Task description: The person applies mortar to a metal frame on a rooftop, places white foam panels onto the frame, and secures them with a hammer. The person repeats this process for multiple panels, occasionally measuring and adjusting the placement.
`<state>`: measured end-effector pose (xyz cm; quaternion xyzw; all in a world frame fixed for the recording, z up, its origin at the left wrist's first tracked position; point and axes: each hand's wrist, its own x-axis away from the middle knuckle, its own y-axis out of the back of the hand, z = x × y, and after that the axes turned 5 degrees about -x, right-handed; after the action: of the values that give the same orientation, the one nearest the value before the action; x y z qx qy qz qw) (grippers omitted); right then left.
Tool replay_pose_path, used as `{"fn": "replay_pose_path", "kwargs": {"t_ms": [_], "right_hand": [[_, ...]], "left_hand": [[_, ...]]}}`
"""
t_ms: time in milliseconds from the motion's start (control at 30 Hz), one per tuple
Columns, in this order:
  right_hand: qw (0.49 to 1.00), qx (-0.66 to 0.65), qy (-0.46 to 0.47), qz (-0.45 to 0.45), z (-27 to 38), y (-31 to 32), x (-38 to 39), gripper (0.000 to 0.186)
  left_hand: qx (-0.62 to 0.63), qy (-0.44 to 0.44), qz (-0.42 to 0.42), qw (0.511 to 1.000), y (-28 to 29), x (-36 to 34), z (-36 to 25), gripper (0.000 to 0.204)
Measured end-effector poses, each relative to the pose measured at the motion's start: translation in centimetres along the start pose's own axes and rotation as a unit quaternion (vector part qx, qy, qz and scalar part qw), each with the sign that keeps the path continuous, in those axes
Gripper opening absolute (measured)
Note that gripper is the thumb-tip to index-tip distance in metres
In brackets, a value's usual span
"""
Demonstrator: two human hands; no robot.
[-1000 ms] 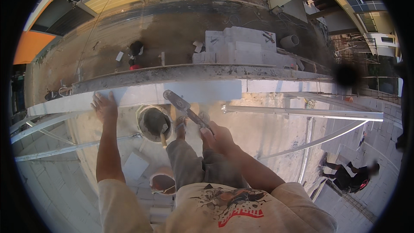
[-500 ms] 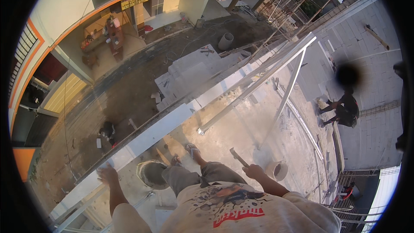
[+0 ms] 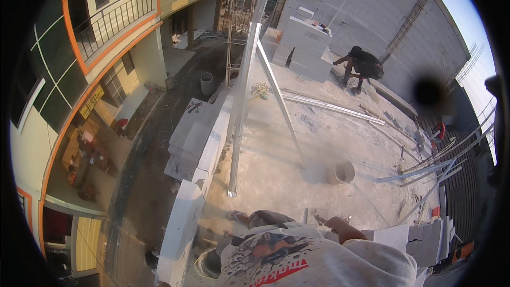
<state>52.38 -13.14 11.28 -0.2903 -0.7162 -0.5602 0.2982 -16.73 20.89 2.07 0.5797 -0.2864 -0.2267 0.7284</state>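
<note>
My right hand (image 3: 330, 222) is low at the centre right, closed round a hand tool (image 3: 319, 217) that is small and partly hidden. Only a sliver of skin, probably my left hand (image 3: 162, 284), shows at the bottom edge beside the white block wall (image 3: 176, 220); its fingers are hidden. A bucket (image 3: 204, 268) with a pale rim sits by that wall, partly behind my shirt. A long silver metal channel (image 3: 239, 143) leans upward ahead, with a thinner strip (image 3: 279, 106) angled from it.
A person in dark clothes (image 3: 364, 64) bends by stacked blocks (image 3: 305, 48) below a block wall. A pale cylindrical container (image 3: 342, 172), loose metal lengths (image 3: 334, 107) and more blocks (image 3: 425, 239) lie rightward. Left, beyond the edge, are a lower lane (image 3: 138, 180) and scaffolding (image 3: 234, 58).
My view has swung to the right, bringing the co-worker upward in the picture. My left hand, earlier spread on the white block, has dropped to the bottom edge; my right hand moved rightward.
</note>
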Motion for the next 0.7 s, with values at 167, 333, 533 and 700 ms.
{"fn": "replay_pose_path", "kwargs": {"t_ms": [167,333,533,700], "right_hand": [[0.971,0.087,0.185,0.128,-3.1,-7.8,-2.3,0.044],[0.959,-0.035,0.243,0.141,-5.6,-12.2,0.0,0.045],[0.964,-0.221,-0.016,0.144,-3.8,-14.0,2.7,0.046],[0.948,-0.279,-0.096,0.115,-5.0,-12.3,4.6,0.045]], "left_hand": [[0.08,-0.185,0.042,0.979,3.9,2.0,-8.8,0.058],[0.168,-0.377,0.173,0.894,6.4,4.5,-17.7,0.053],[0.204,-0.465,0.342,0.791,8.1,6.0,-24.1,0.048],[0.201,-0.504,0.425,0.725,8.2,9.4,-28.0,0.045]]}}
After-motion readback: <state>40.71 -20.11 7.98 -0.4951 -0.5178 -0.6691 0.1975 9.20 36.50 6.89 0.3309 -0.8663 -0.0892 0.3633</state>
